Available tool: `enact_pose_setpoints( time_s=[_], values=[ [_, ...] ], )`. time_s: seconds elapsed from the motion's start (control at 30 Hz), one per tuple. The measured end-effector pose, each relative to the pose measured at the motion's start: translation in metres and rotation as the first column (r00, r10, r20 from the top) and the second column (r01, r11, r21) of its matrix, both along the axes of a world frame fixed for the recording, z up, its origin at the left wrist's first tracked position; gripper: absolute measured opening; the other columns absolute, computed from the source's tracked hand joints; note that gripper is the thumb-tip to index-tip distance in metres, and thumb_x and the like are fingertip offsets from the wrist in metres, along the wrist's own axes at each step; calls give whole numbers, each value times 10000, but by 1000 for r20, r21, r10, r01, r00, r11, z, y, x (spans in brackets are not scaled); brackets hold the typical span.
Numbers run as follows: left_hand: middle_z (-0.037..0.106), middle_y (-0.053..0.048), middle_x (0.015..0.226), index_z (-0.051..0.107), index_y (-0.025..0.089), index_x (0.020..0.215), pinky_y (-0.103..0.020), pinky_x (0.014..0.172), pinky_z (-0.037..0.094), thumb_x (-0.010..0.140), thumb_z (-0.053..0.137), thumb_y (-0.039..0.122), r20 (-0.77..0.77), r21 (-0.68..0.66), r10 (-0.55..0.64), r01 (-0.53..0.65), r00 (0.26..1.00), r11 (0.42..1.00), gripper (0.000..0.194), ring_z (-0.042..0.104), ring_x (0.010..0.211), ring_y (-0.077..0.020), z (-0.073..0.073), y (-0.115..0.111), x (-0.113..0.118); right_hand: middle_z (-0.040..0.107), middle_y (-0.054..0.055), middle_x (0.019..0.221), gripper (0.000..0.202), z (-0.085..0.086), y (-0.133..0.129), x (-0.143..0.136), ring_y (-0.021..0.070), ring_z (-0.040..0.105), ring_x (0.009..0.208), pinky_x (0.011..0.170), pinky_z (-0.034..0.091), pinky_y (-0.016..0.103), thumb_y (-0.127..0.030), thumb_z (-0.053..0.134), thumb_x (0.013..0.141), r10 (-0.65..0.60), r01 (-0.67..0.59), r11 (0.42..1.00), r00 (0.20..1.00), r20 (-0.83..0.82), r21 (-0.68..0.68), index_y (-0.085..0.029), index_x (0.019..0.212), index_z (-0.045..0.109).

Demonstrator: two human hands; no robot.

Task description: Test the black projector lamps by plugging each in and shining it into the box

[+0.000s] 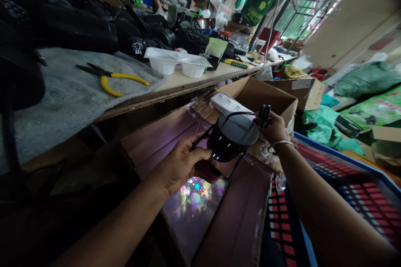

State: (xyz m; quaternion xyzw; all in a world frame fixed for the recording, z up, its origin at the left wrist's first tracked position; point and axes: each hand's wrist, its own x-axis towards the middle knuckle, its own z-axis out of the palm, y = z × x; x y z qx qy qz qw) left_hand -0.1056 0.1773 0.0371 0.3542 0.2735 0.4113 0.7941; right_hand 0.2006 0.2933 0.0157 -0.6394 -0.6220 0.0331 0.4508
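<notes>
Coloured spots of light [196,198] fall inside the open brown cardboard box [241,221] nearest the camera. Just above it, the left hand [181,167] wraps closed around the side of a round black plastic lamp [232,135], and the right hand [275,127] pinches its black plug and cable [263,116]. I think the lamp should be kept steady, pointing down. Farther left, yellow-handled pliers [115,79] lie on the tabletop [188,79].

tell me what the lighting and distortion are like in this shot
Head view: daylight blows out the windows at upper right, while the lower left corner falls to near black; the black lamp, held by the left hand and right hand, throws coloured spots into the cardboard box; the table edge bows, wide-angle.
</notes>
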Motion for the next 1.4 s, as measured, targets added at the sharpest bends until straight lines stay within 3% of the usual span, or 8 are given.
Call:
enact_pose_setpoints(
  time_s=[0.3,0.57,0.9,1.4],
  values=[
    [615,-24,640,476,150,1183,-352,526,547,715,579,138,-39,-11,-26,26,999,1000,479,619,529,-175,1,-2,-1,665,38,681,282,0,-2,1,183,605,630,598,477,285,-159,534,574,-9,9,1000,999,38,9,-140,820,670],
    [617,-19,632,476,159,1183,-346,529,543,698,581,147,-29,-10,-25,25,999,1000,497,610,527,-165,2,-3,0,659,42,665,305,2,-3,-3,177,591,613,570,453,270,-130,493,549,-17,16,1000,999,33,19,-129,799,667],
    [603,-12,612,514,151,1073,-312,488,521,706,576,162,-39,13,-33,34,999,999,372,601,481,-163,0,-2,1,639,30,619,259,10,-8,-12,173,571,580,537,443,263,-125,486,536,-44,44,999,997,70,1,-154,739,645],
    [600,-17,653,510,168,1112,-336,508,540,714,587,155,-20,0,-41,41,999,999,406,618,529,-174,-4,-2,1,638,49,658,319,11,-10,-13,160,551,616,590,437,252,-78,455,515,-54,55,998,998,44,-35,-127,762,652]
  ],
)
